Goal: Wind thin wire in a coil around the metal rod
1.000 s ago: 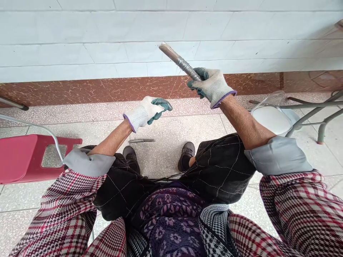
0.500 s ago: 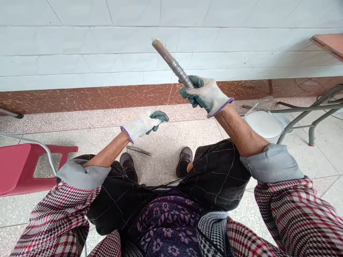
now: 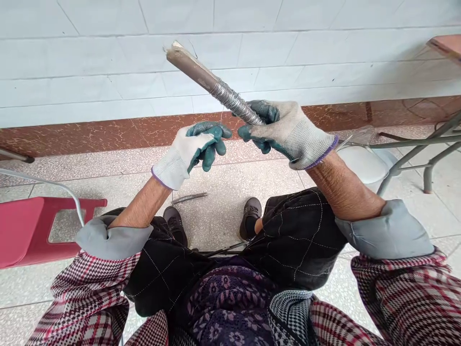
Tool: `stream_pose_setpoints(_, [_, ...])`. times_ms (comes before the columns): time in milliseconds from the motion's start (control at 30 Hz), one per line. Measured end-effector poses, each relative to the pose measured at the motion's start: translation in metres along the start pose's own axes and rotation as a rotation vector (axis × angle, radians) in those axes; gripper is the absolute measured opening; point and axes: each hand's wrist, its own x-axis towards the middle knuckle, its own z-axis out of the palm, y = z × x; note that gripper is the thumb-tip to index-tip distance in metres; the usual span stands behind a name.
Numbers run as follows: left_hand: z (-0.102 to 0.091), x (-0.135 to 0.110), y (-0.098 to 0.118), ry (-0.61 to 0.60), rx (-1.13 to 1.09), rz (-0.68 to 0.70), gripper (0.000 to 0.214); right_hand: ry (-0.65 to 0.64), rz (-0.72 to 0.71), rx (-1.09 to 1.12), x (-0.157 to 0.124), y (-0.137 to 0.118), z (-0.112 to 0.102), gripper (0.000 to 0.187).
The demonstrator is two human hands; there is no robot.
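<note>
My right hand (image 3: 288,129), in a white glove with green fingers, grips a metal rod (image 3: 201,76) that points up and to the left. A coil of thin wire (image 3: 234,102) is wound tightly round the rod just above the glove. My left hand (image 3: 192,146), gloved the same way, is curled just left of the rod's lower end and pinches a thin wire strand (image 3: 222,117) that runs up to the coil. Both hands are raised in front of my knees.
A second metal rod (image 3: 189,197) lies on the tiled floor by my left shoe (image 3: 175,223). A red plastic stool (image 3: 32,228) stands at the left. A white round seat (image 3: 363,163) and metal frame legs (image 3: 414,154) are at the right. A tiled wall is ahead.
My left hand has risen and moved right, close to the right hand. The rod has tilted further to the left and come nearer to the camera.
</note>
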Motion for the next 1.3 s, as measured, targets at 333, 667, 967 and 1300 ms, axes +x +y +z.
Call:
stream_pose_setpoints(333, [0.003, 0.001, -0.006, 0.094, -0.025, -0.049, 0.010, 0.063, 0.013, 0.103, -0.009, -0.003, 0.020, 0.024])
stream_pose_setpoints(667, [0.019, -0.015, -0.035, -0.078, 0.405, -0.181, 0.007, 0.268, 0.018, 0.195, 0.012, -0.001, -0.016, 0.035])
stream_pose_setpoints(967, [-0.001, -0.012, -0.011, -0.123, 0.015, -0.100, 0.041, 0.130, 0.081, 0.069, 0.000, 0.005, -0.007, 0.023])
stream_pose_setpoints(1300, [0.001, 0.001, -0.011, 0.019, -0.052, -0.032, 0.024, -0.043, 0.060, 0.029, -0.008, -0.002, 0.007, 0.035])
